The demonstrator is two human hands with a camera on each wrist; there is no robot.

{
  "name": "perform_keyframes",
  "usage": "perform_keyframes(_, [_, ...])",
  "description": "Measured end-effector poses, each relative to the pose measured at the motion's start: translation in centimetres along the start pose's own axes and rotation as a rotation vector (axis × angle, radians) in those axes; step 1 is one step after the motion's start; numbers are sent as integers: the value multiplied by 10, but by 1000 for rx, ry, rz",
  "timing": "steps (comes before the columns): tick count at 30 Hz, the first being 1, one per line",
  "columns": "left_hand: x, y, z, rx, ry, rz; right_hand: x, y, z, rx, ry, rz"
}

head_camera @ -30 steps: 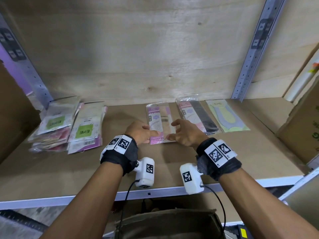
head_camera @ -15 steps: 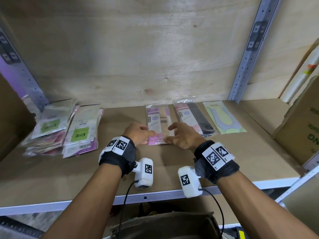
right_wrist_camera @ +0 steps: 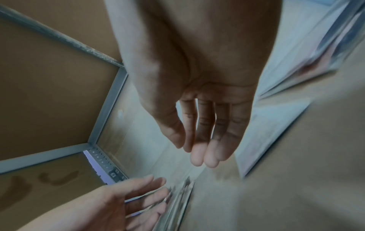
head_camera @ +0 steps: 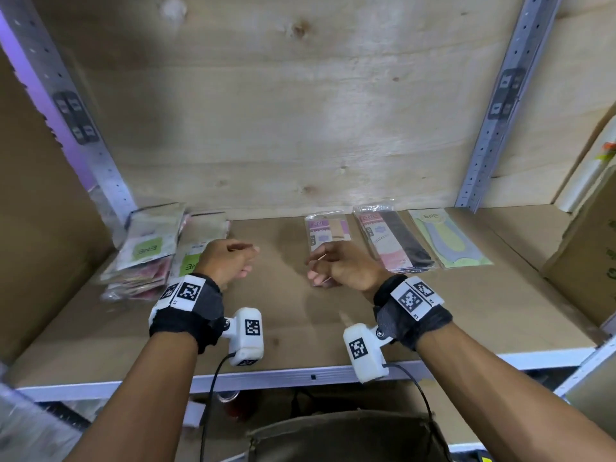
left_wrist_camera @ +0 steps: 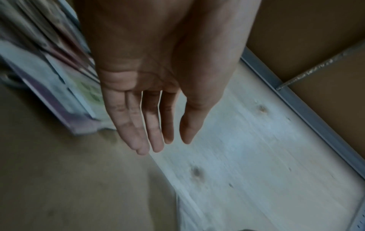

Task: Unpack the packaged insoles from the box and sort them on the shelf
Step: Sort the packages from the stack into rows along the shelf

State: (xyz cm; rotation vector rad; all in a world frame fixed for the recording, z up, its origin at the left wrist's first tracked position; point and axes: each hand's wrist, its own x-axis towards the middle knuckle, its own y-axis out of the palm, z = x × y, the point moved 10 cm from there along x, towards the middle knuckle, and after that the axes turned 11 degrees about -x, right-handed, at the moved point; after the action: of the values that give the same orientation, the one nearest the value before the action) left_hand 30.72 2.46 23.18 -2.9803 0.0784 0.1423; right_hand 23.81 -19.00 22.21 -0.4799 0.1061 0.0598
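Hands, left hand (head_camera: 230,260) and right hand (head_camera: 340,266), have released pink insole pack (head_camera: 328,233), both empty.

The shelf (head_camera: 333,315) is a brown board with a pale metal front rail, backed by a light plywood panel and flanked by perforated metal uprights. At the left rear lies a loose stack of packaged insoles (head_camera: 146,251), several showing green labels. Toward the right rear, three packets lie flat side by side, each running front to back: a pink packet (head_camera: 328,230), a packet with a black insole (head_camera: 395,243) just beside it, and a yellow-green packet (head_camera: 446,241) at the right end. At the far right edge, a cardboard box (head_camera: 590,248) rests on the shelf
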Motion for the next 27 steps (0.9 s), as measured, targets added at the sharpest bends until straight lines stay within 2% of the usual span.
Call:
perform_keyframes(13, [6, -127, -2, -71, 29, -201, 98, 115, 66, -21, 104, 74])
perform_keyframes(17, [4, -153, 4, -80, -1, -220, 128, 158, 70, -185, 105, 125])
perform_keyframes(21, [1, -169, 7, -58, -10, -233, 146, 164, 65, -353, 81, 50])
perform_keyframes(27, [-7, -174, 12, -48, -39, -227, 140, 158, 49, -331, 145, 118])
